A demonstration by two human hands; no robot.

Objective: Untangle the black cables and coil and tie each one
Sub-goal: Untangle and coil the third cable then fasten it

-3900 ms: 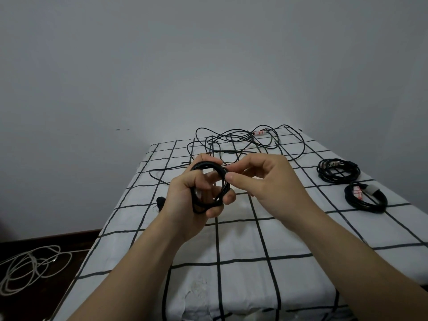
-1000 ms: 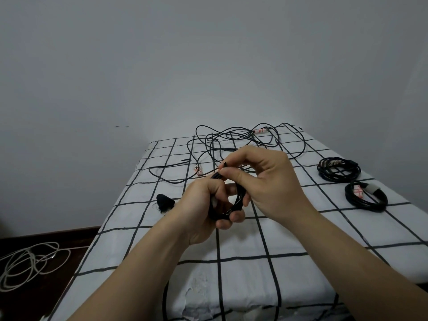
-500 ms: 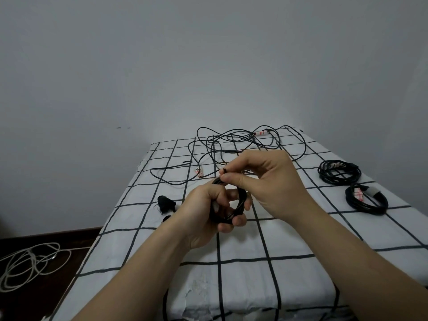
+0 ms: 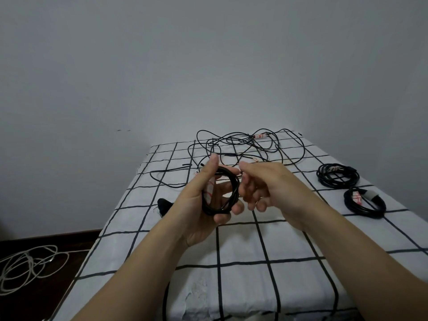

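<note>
Coiled black cable [image 4: 235,193] sits in lt hand [image 4: 196,205], fingers curled thru the loop; white-red tie [image 4: 209,191] wraps its lt side. Prob light, springy, slick: grip across all turns near the tie. Rt hand [image 4: 273,188] just beside, fingers loosely curled, can't tell if pinching. Loose tangle [image 4: 243,144] beyond both hands.

- Left hand [image 4: 196,212] and right hand [image 4: 275,191]: both bare.
- Left forearm [image 4: 139,274] and right forearm [image 4: 361,262]: bare skin along the whole visible length, down to the picture's lower edge.
- Fingers [image 4: 212,164]: slender, with a short plain nail on the left thumb.
</note>
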